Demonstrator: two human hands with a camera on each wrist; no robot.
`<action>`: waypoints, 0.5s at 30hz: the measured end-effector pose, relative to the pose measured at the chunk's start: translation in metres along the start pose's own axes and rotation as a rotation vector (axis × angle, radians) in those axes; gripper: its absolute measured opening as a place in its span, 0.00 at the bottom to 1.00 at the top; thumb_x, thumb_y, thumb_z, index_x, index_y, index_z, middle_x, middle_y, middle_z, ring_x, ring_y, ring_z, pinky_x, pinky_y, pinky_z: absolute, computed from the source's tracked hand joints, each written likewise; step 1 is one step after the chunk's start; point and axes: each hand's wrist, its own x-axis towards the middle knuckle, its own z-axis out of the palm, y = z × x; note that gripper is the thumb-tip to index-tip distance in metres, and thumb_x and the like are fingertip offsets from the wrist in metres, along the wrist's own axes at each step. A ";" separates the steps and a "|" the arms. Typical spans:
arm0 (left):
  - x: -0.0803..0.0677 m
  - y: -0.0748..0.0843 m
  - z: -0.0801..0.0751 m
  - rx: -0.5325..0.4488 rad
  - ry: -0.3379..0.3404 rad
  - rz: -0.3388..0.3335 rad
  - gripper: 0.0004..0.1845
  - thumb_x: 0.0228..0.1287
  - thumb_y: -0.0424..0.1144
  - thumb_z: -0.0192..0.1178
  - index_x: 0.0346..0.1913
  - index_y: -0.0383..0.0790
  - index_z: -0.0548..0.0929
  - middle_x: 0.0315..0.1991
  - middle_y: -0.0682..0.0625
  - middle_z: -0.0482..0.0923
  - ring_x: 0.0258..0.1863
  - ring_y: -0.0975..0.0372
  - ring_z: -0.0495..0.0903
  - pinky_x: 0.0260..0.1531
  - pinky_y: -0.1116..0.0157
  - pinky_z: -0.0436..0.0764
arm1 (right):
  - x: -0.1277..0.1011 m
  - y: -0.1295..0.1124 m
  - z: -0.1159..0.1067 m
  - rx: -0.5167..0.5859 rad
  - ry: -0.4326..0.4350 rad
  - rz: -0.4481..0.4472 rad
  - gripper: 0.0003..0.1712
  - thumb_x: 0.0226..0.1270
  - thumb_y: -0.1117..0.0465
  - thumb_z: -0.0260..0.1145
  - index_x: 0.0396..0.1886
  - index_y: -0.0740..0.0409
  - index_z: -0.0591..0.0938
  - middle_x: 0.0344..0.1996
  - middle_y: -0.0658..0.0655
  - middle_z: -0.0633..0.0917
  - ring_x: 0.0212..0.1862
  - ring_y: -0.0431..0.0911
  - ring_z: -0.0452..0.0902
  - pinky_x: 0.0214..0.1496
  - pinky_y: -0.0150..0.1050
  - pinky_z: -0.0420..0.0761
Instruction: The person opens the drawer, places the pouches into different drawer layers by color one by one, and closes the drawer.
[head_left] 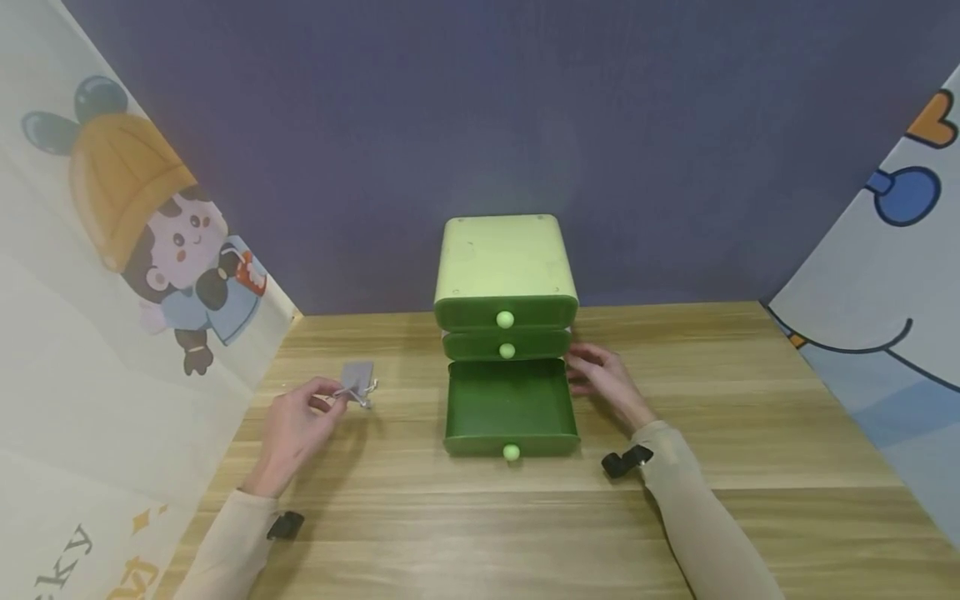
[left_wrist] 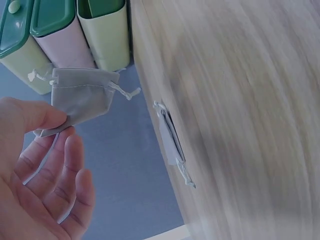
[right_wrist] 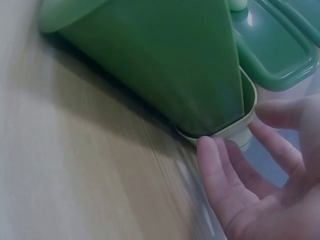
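In the left wrist view my left hand (left_wrist: 45, 165) pinches a small grey drawstring pouch (left_wrist: 82, 95) between thumb and forefinger, its pale cords hanging off. A second grey pouch (left_wrist: 170, 137) rests on the wooden table beside it. From the head these overlap, so I cannot tell them apart there. A small green drawer cabinet (head_left: 504, 254) stands in the middle, against the dark back wall. Its bottom drawer (head_left: 512, 446) is pulled out; the bottom I see is bare green. My right hand (head_left: 606, 383) touches the cabinet's right side with lightly bent fingers, next to the bottom compartment's rim (right_wrist: 232, 131).
Above the pulled-out drawer, the top drawer (head_left: 465, 313) and middle drawer (head_left: 468, 344) are pushed in. Panels with cartoon prints flank the wooden table (head_left: 420, 533) left and right. A dark blue wall (head_left: 337, 150) closes off the back.
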 end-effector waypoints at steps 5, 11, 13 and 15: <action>-0.002 0.001 0.003 -0.006 -0.015 -0.013 0.08 0.69 0.40 0.69 0.47 0.42 0.91 0.36 0.43 0.92 0.25 0.64 0.85 0.22 0.67 0.78 | 0.000 -0.001 0.000 0.001 -0.001 0.002 0.35 0.79 0.55 0.66 0.79 0.62 0.69 0.71 0.68 0.76 0.51 0.47 0.84 0.51 0.39 0.89; -0.003 0.004 0.006 -0.018 -0.006 -0.006 0.07 0.69 0.40 0.68 0.46 0.43 0.91 0.35 0.44 0.92 0.25 0.63 0.85 0.23 0.67 0.77 | -0.001 -0.002 0.000 -0.017 0.000 -0.006 0.35 0.79 0.55 0.66 0.79 0.62 0.69 0.70 0.69 0.76 0.50 0.46 0.83 0.52 0.40 0.89; -0.004 0.004 0.007 -0.018 -0.006 -0.004 0.07 0.69 0.40 0.69 0.45 0.44 0.91 0.35 0.44 0.92 0.26 0.63 0.85 0.24 0.68 0.78 | -0.001 -0.002 0.000 -0.030 0.002 -0.011 0.35 0.79 0.55 0.66 0.79 0.62 0.69 0.70 0.69 0.76 0.49 0.45 0.84 0.51 0.40 0.89; -0.004 0.004 0.008 -0.014 -0.003 0.003 0.07 0.69 0.40 0.69 0.45 0.44 0.91 0.36 0.44 0.92 0.27 0.63 0.85 0.24 0.68 0.78 | -0.001 -0.002 0.000 -0.035 0.005 -0.010 0.35 0.79 0.55 0.66 0.79 0.62 0.69 0.70 0.69 0.76 0.48 0.44 0.84 0.50 0.39 0.89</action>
